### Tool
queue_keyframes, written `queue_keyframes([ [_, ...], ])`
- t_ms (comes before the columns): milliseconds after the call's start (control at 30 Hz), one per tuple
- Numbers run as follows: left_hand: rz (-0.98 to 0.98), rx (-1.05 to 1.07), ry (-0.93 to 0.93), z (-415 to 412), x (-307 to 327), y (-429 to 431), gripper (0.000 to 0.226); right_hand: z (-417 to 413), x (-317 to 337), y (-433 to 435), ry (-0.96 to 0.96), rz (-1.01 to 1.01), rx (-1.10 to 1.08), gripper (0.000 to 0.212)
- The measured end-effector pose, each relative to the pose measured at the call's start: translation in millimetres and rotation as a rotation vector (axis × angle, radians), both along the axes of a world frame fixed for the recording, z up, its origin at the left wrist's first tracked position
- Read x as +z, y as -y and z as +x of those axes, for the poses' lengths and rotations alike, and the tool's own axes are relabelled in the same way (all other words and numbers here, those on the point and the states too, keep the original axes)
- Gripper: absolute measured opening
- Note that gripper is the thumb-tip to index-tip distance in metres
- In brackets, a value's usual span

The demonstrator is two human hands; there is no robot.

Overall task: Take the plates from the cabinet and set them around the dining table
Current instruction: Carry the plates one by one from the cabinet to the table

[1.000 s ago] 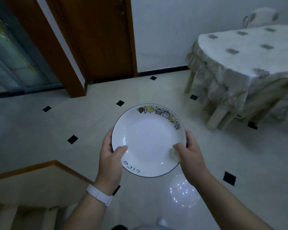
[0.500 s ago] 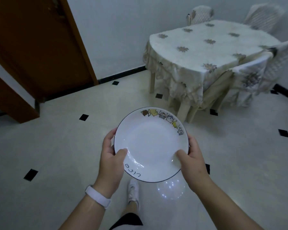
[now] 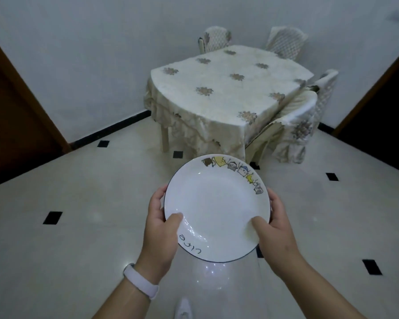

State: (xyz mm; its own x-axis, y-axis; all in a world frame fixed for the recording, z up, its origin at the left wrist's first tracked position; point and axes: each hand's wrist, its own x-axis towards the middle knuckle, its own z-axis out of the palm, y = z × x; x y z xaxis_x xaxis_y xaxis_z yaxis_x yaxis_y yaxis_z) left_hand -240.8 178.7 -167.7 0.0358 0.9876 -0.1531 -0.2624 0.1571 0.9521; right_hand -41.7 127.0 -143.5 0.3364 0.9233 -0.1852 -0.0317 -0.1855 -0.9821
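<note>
you're carrying the plate [image 3: 217, 207], left hand [image 3: 160, 229] and right hand [image 3: 274, 231] fingers [image 3: 174, 223] grasping its rim; next, lay it flat on the counter [image 3: 228, 88] ahead.

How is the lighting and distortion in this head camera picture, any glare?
Head view: dim, bluish light; wide-angle bending tilts the brown doors at both edges; ceiling-light glare sparkles on the glossy tiled floor below the white cartoon-rimmed plate; hands and plate sharp.
</note>
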Motion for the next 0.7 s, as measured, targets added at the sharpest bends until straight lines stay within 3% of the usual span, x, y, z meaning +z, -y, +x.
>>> queue_keyframes([
  [433, 0.045, -0.324, 0.023, 98.7, 2.5, -96.1, 0.058, 67.1, -1.6, -36.3, 0.033, 0.080, -0.395, 0.063],
  [700, 0.020, -0.340, -0.053, 175.1, -3.2, -142.5, 0.061, 143.2, -23.7, -81.1, -0.062, 0.076, -0.437, 0.064],
])
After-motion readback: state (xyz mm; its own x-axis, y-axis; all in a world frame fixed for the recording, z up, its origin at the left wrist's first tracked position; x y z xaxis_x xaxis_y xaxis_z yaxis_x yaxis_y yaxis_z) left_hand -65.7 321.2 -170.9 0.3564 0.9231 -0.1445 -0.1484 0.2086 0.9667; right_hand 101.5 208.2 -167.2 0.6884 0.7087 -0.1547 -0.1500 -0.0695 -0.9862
